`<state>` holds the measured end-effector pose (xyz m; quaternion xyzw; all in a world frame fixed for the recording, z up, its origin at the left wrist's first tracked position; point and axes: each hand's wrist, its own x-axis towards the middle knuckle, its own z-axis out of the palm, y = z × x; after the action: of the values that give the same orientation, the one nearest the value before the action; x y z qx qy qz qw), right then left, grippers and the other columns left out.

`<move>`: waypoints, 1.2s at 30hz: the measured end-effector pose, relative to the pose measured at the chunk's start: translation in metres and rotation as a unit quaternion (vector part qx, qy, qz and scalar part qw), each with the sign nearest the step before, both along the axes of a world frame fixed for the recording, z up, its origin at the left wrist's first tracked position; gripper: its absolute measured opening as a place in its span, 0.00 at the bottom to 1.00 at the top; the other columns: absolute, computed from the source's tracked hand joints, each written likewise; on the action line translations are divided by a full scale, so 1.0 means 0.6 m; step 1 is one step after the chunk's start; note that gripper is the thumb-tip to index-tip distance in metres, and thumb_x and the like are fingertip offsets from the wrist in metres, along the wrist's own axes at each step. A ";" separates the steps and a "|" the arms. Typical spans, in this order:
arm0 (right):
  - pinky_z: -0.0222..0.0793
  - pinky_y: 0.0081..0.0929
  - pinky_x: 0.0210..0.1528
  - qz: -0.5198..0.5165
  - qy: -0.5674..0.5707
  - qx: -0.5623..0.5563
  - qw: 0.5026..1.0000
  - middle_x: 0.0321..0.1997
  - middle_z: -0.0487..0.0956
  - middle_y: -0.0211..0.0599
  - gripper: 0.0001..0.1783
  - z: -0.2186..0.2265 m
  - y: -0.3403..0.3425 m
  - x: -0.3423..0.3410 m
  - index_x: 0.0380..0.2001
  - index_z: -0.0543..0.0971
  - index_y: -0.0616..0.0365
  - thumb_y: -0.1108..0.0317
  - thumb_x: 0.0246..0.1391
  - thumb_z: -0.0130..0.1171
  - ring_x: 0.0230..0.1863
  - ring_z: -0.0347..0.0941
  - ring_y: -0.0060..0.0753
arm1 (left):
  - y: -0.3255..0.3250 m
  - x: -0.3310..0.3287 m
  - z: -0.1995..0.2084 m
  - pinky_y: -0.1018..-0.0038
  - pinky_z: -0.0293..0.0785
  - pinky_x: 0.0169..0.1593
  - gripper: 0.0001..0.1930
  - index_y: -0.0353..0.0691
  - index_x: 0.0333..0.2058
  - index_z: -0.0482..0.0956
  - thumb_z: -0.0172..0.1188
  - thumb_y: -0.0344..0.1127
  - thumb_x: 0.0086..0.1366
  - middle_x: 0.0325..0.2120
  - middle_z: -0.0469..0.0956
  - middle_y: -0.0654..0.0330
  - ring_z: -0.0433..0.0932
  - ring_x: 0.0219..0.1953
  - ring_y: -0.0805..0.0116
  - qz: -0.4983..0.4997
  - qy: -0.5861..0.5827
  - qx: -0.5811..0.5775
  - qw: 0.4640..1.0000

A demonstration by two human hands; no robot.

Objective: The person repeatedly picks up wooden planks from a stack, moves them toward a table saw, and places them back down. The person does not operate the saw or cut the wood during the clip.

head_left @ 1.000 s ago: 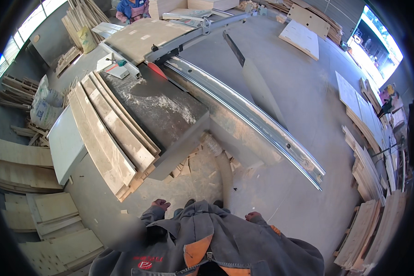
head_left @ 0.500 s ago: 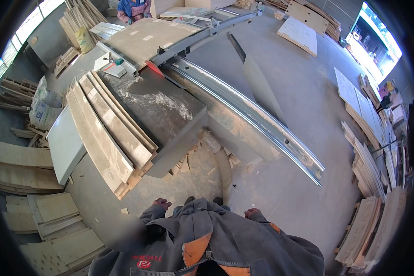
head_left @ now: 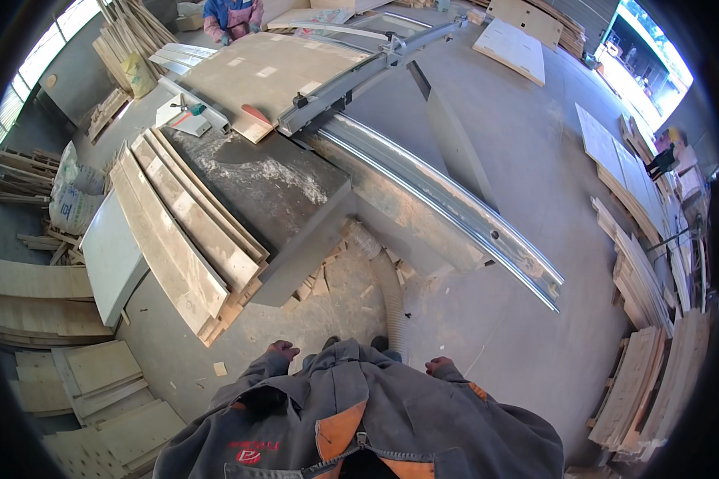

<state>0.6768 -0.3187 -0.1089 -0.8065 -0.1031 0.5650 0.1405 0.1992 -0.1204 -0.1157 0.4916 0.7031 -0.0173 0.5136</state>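
My left hand hangs at the lower middle with its fingers curled in, and no object shows in it. To its right, my right hand is also loosely closed, near my jacket's hem, with nothing visible in it. Neither hand touches the sliding table saw in front of me, whose dark top is dusted with sawdust. Several long wooden strips lie stacked along its left side. A large plywood sheet lies at the far end, beside a red blade guard.
A co-worker stands behind the sheet. A long metal rail stretches out to the right. Below the saw, a ribbed hose runs past wood offcuts. Board stacks line the right; more boards lie left.
The plywood sheet and the metal fence beside it have slid toward me, and the sheet's near edge now reaches past the red guard. My hands have stayed about where they were.
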 end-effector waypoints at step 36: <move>0.69 0.22 0.21 -0.090 0.052 0.283 0.953 0.28 0.76 0.35 0.22 0.129 0.307 0.021 0.44 0.71 0.63 0.61 0.50 0.61 0.23 0.73 0.25 | -0.019 -0.005 -0.006 0.72 0.76 0.32 0.28 0.28 0.44 0.72 0.67 0.42 0.49 0.27 0.80 0.52 0.79 0.25 0.68 0.036 0.000 -0.030 0.999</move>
<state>0.6897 -0.1347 -0.0313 -0.7088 -0.1787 0.5391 0.4184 0.1962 -0.1316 -0.1196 0.4500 0.7196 -0.0195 0.5285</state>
